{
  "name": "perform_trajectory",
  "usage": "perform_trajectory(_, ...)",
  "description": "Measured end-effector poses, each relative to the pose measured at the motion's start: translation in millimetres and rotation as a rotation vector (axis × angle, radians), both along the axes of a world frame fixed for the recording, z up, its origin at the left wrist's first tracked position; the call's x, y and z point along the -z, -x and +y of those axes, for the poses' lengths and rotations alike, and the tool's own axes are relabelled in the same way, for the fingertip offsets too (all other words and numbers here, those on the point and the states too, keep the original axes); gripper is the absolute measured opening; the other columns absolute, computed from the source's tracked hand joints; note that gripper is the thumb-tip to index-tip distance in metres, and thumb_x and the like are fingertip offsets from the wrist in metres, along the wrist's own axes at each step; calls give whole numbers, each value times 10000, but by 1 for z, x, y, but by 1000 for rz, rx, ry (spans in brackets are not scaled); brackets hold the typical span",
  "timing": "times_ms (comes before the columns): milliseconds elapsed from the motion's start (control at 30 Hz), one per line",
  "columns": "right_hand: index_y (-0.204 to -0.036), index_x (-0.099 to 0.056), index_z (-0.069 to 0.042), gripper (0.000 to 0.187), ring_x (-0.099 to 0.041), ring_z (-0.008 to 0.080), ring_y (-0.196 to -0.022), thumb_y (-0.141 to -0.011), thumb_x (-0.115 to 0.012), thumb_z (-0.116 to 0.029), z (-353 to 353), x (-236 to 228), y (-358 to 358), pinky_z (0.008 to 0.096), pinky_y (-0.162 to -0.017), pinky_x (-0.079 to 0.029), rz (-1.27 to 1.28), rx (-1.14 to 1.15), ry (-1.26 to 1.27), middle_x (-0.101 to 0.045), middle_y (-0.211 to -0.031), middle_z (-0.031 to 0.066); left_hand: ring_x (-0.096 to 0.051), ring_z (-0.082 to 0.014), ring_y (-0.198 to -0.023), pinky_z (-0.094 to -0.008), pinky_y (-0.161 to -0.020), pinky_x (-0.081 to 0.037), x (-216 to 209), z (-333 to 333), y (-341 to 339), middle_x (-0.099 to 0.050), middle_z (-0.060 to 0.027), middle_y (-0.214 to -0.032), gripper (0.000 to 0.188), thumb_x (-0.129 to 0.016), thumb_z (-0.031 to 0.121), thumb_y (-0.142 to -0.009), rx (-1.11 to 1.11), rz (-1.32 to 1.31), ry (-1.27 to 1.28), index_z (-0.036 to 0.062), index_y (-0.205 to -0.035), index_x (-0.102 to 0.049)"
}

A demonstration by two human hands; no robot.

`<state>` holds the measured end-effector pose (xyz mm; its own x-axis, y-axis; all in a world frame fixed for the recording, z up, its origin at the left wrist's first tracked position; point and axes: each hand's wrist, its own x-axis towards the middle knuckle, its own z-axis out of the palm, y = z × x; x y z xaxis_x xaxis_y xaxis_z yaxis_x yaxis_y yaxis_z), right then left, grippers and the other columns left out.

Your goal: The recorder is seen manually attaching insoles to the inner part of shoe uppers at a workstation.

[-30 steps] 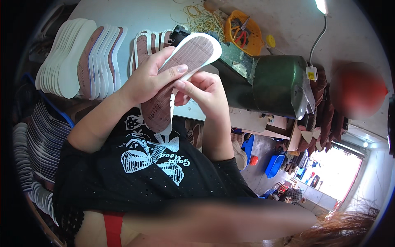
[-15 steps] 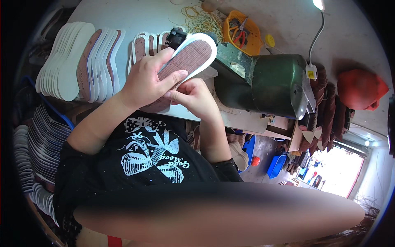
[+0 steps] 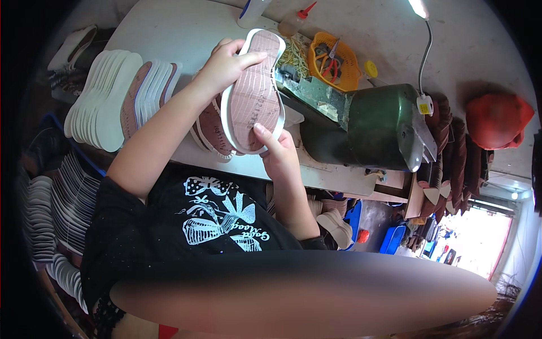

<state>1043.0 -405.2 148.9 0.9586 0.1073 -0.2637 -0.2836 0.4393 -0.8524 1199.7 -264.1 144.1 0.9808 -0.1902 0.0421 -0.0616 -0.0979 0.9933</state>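
Observation:
Both my hands hold a shoe insole (image 3: 257,93), brown cloth on its face with a white rim, raised upright in front of my chest. Up near its far end, my left hand (image 3: 226,65) grips the left edge, thumb across the face. My right hand (image 3: 279,155) pinches the near end, its thumb on the brown side and its fingers hidden behind. Below and left of it, more brown insoles (image 3: 213,133) with white edges lie on the table (image 3: 169,34), partly covered by my left arm and the held one.
Rows of white insoles (image 3: 101,96) and mixed brown and white ones (image 3: 149,93) stand at the left. A green sewing machine (image 3: 384,127) is on the right, with a yellow basket (image 3: 353,70) of tools behind it. A red-tipped bottle (image 3: 292,24) stands at the back.
The insole has turned more upright, showing its whole brown face. My left hand has moved up to its far end, and my right hand has shifted down to the near end.

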Motion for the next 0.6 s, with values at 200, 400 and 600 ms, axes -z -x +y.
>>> perform_trajectory(200, -1075, -560, 51, 277, -635, 200, -888, -896, -557, -160, -3, 2, -5, 360, -743, -549, 8, 77, -67, -632, -1005, 119, -376, -316, -1169, -401, -1003, -300, 8, -21, -11, -485, -154, -1155, 595, -671, 485, -707, -112, -46, -325, 66, -1126, -622)
perform_trajectory(400, -1075, -553, 63, 290, -649, 222, -852, -888, -561, -159, 2, -5, -8, 365, -703, -558, -22, 84, -102, -636, -980, 138, -365, -330, -1187, -411, -1014, -290, 0, -29, -22, -488, -160, -1189, 588, -646, 498, -720, -80, -68, -421, 67, -1120, -627)
perform_trajectory(600, -1012, -580, 41, 266, -660, 202, -685, -876, -585, -187, 21, -12, -18, 282, -613, -551, -35, 246, -159, -654, -906, 123, -386, -341, -1213, -421, -1003, -328, 14, -20, -53, -495, -187, -1250, 691, -618, 530, -720, -8, -69, -526, -24, -1132, -596)
